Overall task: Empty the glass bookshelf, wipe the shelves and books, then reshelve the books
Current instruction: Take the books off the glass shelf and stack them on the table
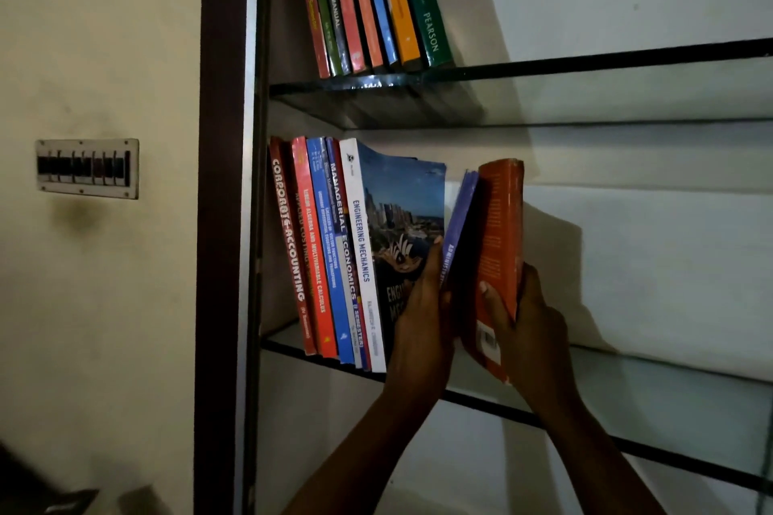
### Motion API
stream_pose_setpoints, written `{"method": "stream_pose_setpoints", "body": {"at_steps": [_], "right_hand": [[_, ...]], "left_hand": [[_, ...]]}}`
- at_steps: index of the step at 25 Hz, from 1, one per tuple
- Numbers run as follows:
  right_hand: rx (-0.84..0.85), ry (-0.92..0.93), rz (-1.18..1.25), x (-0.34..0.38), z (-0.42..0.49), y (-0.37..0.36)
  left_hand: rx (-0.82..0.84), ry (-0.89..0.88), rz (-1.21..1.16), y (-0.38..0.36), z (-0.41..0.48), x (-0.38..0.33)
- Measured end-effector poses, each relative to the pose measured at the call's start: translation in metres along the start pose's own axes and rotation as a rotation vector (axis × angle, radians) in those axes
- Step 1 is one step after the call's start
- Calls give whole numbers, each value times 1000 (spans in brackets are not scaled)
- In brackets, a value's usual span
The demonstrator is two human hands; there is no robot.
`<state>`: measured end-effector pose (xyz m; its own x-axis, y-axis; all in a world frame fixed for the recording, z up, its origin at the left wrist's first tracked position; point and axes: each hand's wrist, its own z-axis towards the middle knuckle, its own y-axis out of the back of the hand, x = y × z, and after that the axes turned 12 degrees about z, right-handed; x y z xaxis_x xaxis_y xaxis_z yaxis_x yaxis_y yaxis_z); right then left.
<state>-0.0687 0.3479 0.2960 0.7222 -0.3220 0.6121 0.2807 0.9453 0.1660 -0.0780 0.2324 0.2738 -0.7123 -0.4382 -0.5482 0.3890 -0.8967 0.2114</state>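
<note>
On the middle glass shelf (pixel 627 364) several books stand at the left, ending with the Engineering Mechanics book (pixel 401 213). My left hand (pixel 426 305) lies flat against its cover, beside a thin purple book (pixel 462 213). My right hand (pixel 523 318) grips an orange book (pixel 500 234) upright at the right end of the row, thumb on its cover. The upper glass shelf (pixel 585 63) carries several leaning books (pixel 368 0) at its left.
The dark wooden frame post (pixel 221 222) of the bookshelf stands left of the books. A switch panel (pixel 88 167) is on the wall further left. The right parts of both shelves are bare glass against a pale back wall.
</note>
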Motion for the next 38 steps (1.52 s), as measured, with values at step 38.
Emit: {"method": "stream_pose_setpoints", "body": {"at_steps": [38], "right_hand": [[656, -631, -137, 178, -400, -292]], "left_hand": [[-139, 902, 325, 542, -332, 53]]}}
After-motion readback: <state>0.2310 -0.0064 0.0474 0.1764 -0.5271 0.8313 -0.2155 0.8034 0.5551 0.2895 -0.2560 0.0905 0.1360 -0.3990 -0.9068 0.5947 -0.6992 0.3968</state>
